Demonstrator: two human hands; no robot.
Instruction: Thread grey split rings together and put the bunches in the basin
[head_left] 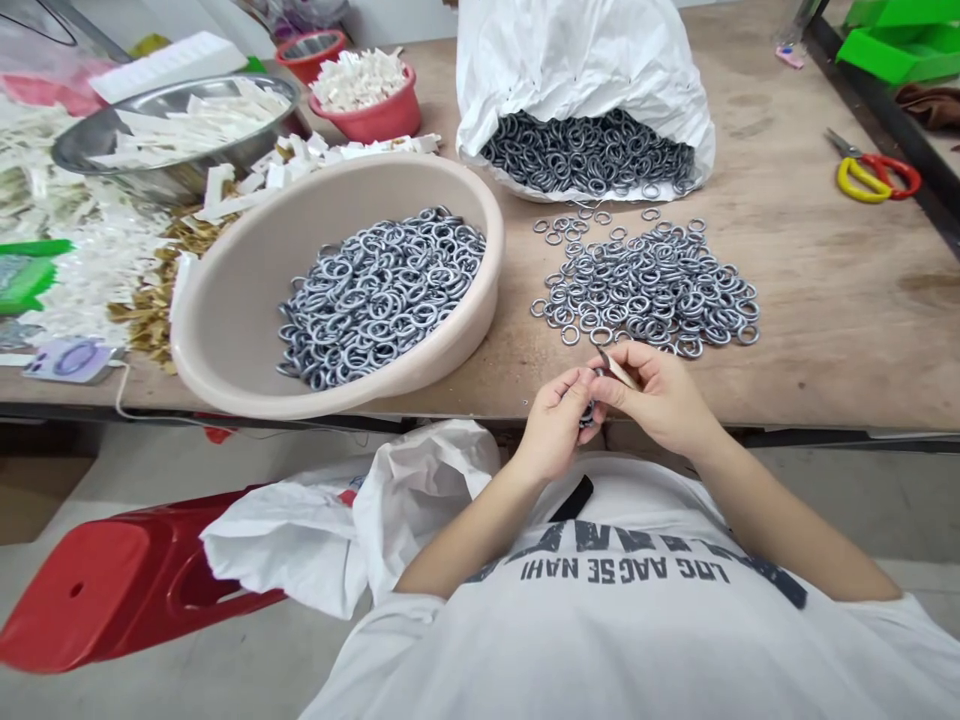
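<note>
- Metal rings [645, 290] lie loose on the table [847, 330], beside a beige basin [225, 340]
- My left hand [555, 425] pinches a dark ring [586, 412]
- My right hand [656, 400] pinches a thin strip [619, 368], slanting up-left

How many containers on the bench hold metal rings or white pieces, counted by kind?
Beige plastic basin of metal rings: 1
White plastic sack of metal rings: 1
Steel bowl of white pieces: 1
Red plastic bowl of white pieces: 1
Total: 4
</note>
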